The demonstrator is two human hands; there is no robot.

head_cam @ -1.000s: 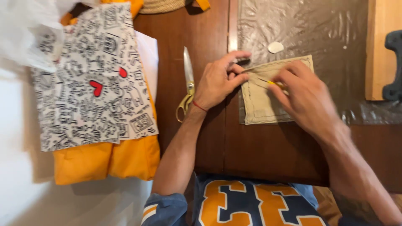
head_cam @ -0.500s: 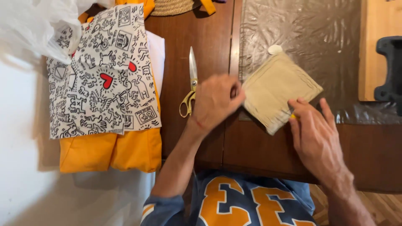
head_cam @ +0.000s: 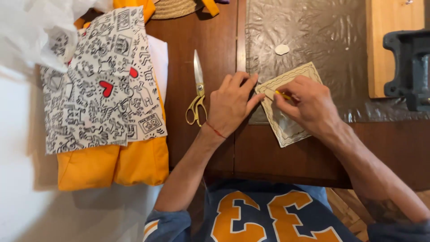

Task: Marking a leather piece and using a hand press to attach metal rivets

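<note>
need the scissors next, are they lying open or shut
Shut. The scissors lie flat on the wooden table beside the left hand, blades together as a single point, gold handles side by side.

Gold-handled scissors [head_cam: 197,92] lie closed on the dark wooden table [head_cam: 188,40]. To their left, black-and-white printed fabric [head_cam: 101,89] with 2 red hearts rests on orange cloth [head_cam: 112,166]. A dark metal vise [head_cam: 410,67] sits on a pale wooden board [head_cam: 392,27].

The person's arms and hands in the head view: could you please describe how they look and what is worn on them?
Both hands are bare and ungloved. The left hand has a thin red thread bracelet at its wrist. The right hand wears nothing. Both forearms are bare, with short blue sleeves trimmed in orange and white.
</note>
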